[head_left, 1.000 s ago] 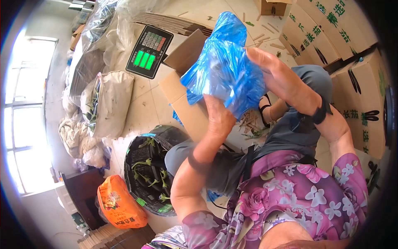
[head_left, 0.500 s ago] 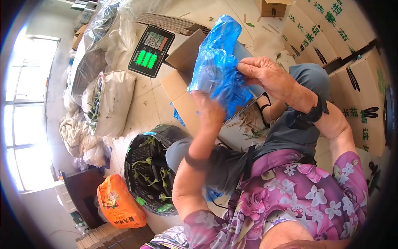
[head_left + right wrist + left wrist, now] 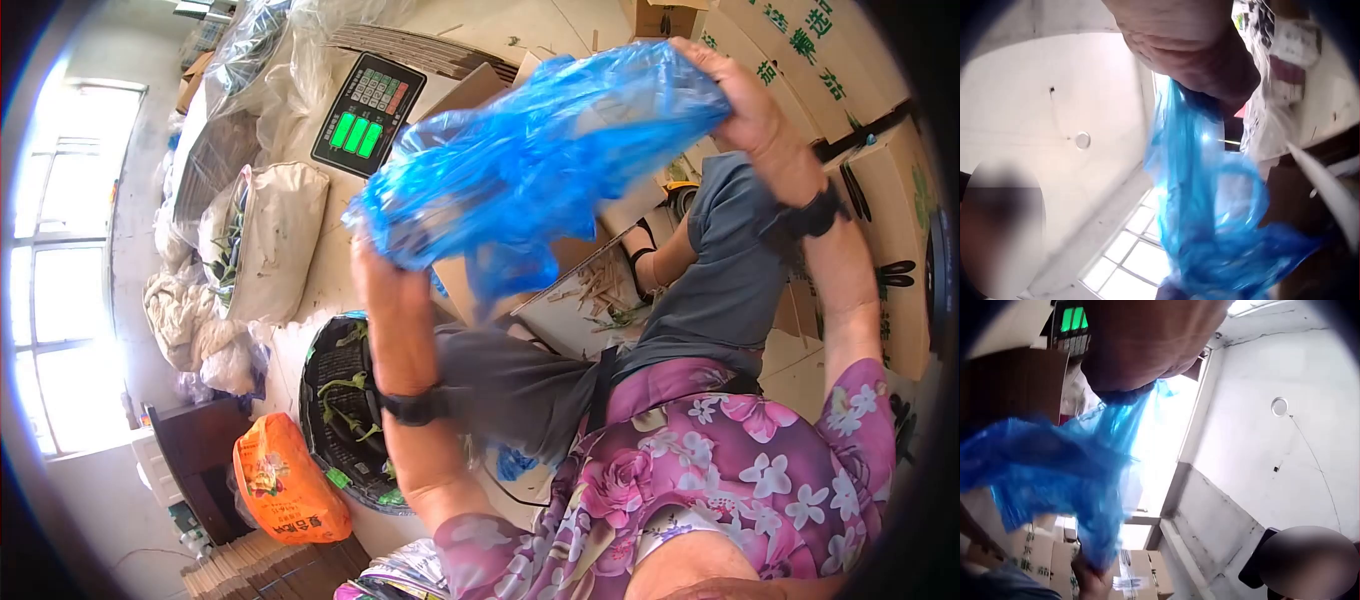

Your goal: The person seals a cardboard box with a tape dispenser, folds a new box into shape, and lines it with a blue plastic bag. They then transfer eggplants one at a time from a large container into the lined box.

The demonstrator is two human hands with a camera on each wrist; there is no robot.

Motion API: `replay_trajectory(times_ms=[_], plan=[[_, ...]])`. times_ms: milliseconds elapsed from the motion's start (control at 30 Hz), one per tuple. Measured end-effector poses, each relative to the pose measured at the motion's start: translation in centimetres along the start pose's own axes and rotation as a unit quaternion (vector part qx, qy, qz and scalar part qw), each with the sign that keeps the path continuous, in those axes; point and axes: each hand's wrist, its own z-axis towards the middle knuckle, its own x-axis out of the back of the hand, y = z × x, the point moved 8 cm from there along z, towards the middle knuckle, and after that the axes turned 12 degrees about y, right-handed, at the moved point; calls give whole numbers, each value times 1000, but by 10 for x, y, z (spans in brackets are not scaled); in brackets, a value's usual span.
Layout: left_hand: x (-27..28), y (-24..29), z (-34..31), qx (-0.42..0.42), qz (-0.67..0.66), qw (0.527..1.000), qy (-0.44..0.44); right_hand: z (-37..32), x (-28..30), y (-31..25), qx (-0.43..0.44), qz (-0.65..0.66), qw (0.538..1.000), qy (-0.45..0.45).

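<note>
A thin blue plastic bag (image 3: 540, 150) is stretched crosswise between both hands in the head view, above an open cardboard box. My left hand (image 3: 395, 310) grips its lower left end, and my right hand (image 3: 745, 105) holds the upper right end. In the left wrist view the crumpled bag (image 3: 1066, 469) hangs from my left hand (image 3: 1147, 347), with my right hand (image 3: 1091, 581) gripping its far end. The right wrist view has my right hand (image 3: 1191, 53) above the bag (image 3: 1188, 181); its fingertips are hidden.
A scale display (image 3: 365, 115) with green screens stands beyond the bag. On the left are a whitish sack (image 3: 285, 240), a dark container (image 3: 335, 400) of eggplants and an orange bag (image 3: 290, 485). Printed cartons (image 3: 905, 240) are stacked at right; wood scraps (image 3: 600, 290) lie near a foot.
Both hands have moved apart, the left one leftward and the right one up and rightward. The bag, bunched between them before, is spread wide. The right knee has shifted slightly.
</note>
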Motion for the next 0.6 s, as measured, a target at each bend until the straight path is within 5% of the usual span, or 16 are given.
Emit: replay_trajectory(times_ms=[33,100,167,233,367,467,533,600], plan=[[15,11,4,24,-8,997,-68,3,18,-16,36,-104,990,83],[28,43,-16,-62,167,963,203,1,26,-43,63,-205,971,101],[94,68,6,-91,188,974,89,6,46,-63,93,-304,941,120],[138,81,7,-115,190,966,135,18,79,-75,76,-534,838,85],[172,77,10,-57,167,984,34,44,208,-58,94,-591,791,129],[170,77,-8,-94,237,936,242,33,260,-30,143,-613,756,179],[158,76,-7,-99,270,932,219,28,288,-1,78,-674,715,167],[147,75,-4,-107,303,927,194,38,297,-2,112,-678,704,177]])
